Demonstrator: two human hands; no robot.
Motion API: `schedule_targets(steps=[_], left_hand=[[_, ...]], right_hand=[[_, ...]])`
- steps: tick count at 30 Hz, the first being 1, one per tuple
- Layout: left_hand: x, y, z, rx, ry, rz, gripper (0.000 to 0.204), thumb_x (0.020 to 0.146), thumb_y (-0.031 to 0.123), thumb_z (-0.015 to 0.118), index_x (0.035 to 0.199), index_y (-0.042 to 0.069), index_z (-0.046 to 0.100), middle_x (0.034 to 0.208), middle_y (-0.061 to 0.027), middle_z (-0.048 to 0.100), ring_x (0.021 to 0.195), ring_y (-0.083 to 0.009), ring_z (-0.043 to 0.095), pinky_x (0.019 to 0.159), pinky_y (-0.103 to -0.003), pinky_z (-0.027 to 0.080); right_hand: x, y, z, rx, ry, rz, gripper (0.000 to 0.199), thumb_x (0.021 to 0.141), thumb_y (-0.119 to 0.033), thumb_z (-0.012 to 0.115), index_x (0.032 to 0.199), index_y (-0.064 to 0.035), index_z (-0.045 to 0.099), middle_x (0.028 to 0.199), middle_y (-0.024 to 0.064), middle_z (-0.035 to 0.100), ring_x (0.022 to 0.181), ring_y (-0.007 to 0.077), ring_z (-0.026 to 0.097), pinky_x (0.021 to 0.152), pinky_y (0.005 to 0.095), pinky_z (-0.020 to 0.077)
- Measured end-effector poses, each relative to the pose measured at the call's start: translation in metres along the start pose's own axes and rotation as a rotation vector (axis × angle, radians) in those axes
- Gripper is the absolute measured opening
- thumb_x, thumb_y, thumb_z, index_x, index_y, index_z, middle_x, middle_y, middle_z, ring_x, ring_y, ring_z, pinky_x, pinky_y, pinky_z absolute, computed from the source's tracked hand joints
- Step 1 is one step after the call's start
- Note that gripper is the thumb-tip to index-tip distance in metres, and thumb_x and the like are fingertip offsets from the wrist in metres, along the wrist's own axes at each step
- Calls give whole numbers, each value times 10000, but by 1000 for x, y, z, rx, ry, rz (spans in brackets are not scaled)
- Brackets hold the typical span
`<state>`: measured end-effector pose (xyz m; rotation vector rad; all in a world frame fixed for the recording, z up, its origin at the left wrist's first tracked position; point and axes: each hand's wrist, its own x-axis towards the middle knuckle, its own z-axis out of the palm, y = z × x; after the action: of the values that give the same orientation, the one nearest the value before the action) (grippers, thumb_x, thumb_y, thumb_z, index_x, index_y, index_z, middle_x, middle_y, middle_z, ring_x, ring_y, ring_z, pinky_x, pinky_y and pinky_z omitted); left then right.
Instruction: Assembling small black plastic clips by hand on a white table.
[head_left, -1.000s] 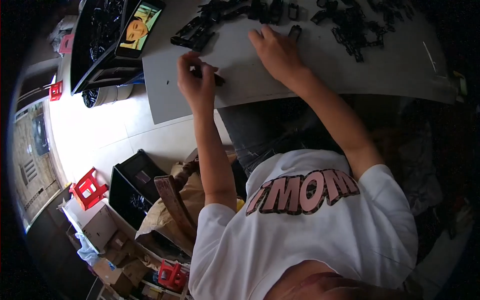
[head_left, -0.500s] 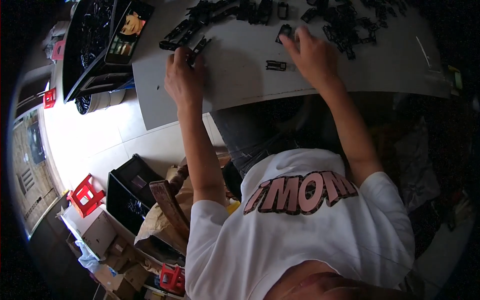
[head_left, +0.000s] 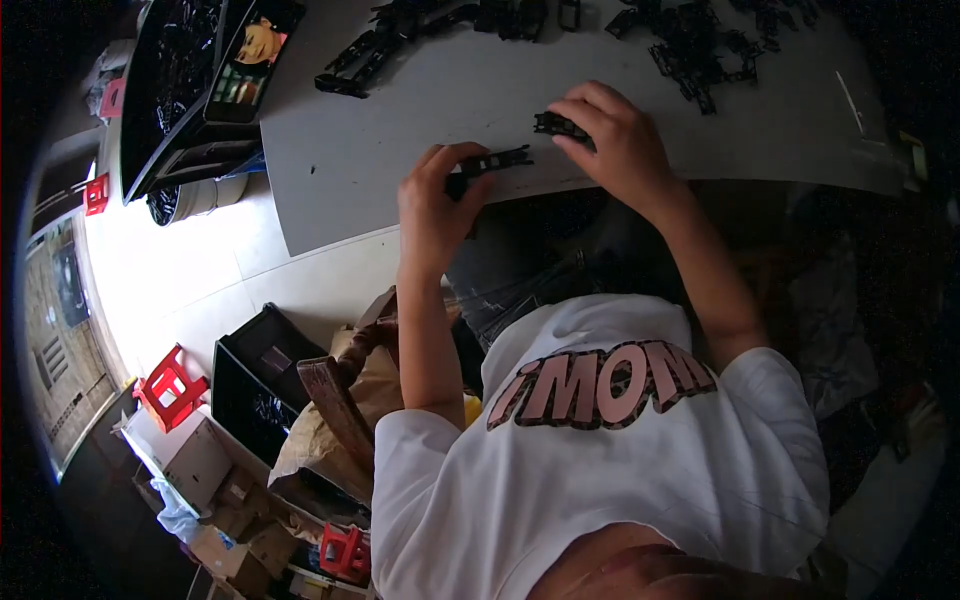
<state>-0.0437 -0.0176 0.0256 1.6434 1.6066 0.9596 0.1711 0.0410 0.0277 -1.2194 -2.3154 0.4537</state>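
Near the table's front edge, my left hand (head_left: 440,195) is closed on a slim black plastic part (head_left: 503,159), whose forked end points right. Opposite it, my right hand (head_left: 615,140) grips a second black plastic part (head_left: 553,125) between thumb and fingers, its notched end showing on the left. A gap separates the two parts. My fingers cover much of both, so their exact kind cannot be made out. Behind my hands lie loose black plastic pieces (head_left: 365,60) at the left and a heap of similar black pieces (head_left: 700,60) at the right.
The grey table (head_left: 330,215) ends just in front of me. At the left stands a black bin (head_left: 170,110) with black pieces, and a phone (head_left: 250,65) showing a video leans there. Lower left are a red stool (head_left: 172,388), a black crate (head_left: 265,350) and a wooden chair arm (head_left: 335,400).
My left hand has moved right and nearer with its part. My right hand has come nearer and now holds a part. The two pieces lying near it no longer show on the table.
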Motion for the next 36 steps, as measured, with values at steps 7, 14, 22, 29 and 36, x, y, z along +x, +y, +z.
schedule_targets(steps=[7,14,22,29,36], left_hand=[[0,2,9,-37,-24,14,267,711,61,707,972,61,652,864,-125,655,769,-269,636,704,-318,493],[-2,1,21,-51,-1,-23,272,718,84,718,982,62,658,805,-123,670,713,-249,657,680,-307,505],[3,4,25,-139,-21,-66,283,717,116,719,994,72,678,812,-140,676,712,-243,663,686,-312,505],[2,1,40,-312,34,-97,223,785,117,666,996,51,683,807,-139,684,736,-203,671,690,-299,500],[1,15,55,-210,122,-55,194,792,85,656,981,47,680,803,-121,689,735,-176,672,682,-275,499]], right_hand=[[0,0,12,-126,11,-54,306,717,-75,718,1002,-41,611,943,79,568,861,250,593,723,342,506],[-2,-6,7,144,-59,5,278,697,-49,686,965,-37,612,918,90,559,859,260,586,745,350,494],[-2,-19,5,110,-111,-74,291,670,-23,689,954,-26,628,906,92,541,854,257,573,750,353,489],[-7,-22,1,77,-34,-116,312,655,-3,698,961,-19,641,907,97,536,855,261,572,748,346,490],[-14,-25,0,64,-53,-19,320,662,-5,701,975,-8,634,932,109,542,855,270,578,720,342,500]])
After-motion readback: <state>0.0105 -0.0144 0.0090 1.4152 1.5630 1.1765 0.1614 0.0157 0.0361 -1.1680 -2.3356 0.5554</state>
